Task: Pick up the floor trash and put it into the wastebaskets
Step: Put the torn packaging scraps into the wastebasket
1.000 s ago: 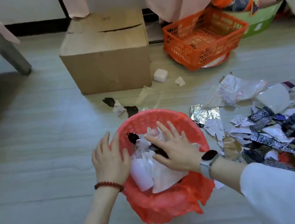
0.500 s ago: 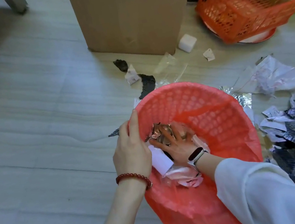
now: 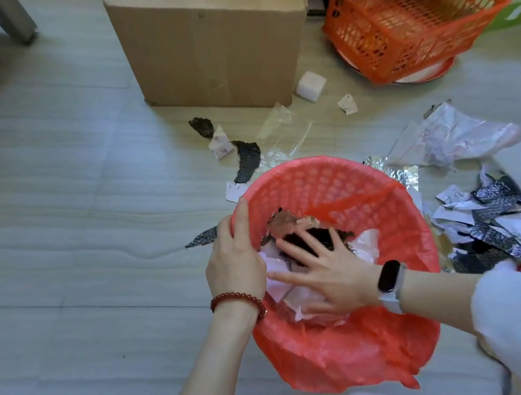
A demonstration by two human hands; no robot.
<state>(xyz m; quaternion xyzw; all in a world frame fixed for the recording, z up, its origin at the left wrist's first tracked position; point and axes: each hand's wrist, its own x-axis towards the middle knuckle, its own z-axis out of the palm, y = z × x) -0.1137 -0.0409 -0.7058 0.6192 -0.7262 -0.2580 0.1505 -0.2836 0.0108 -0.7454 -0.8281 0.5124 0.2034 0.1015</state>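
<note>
A red mesh wastebasket (image 3: 336, 184) lined with a red plastic bag stands on the floor in front of me. Crumpled white, dark and foil trash (image 3: 292, 226) fills its inside. My left hand (image 3: 234, 264), with a red bead bracelet, grips the basket's left rim. My right hand (image 3: 327, 269), with a dark wristband, lies inside the basket with fingers spread flat, pressing on the trash. A large heap of torn patterned paper and wrappers (image 3: 516, 215) lies on the floor to the right. Dark scraps (image 3: 248, 163) and clear film (image 3: 285, 130) lie beyond the basket.
A closed cardboard box (image 3: 213, 38) stands behind the basket. An orange crate (image 3: 411, 14) sits at the upper right beside a green bin (image 3: 520, 1). A white cube (image 3: 310, 85) and a paper scrap (image 3: 347, 104) lie between them. A furniture leg (image 3: 12, 21) is top left.
My right hand pushed the trash deep into the basket, then rose a little with fingers spread. My left hand shifted along the left rim. The view tilted down and closer.
</note>
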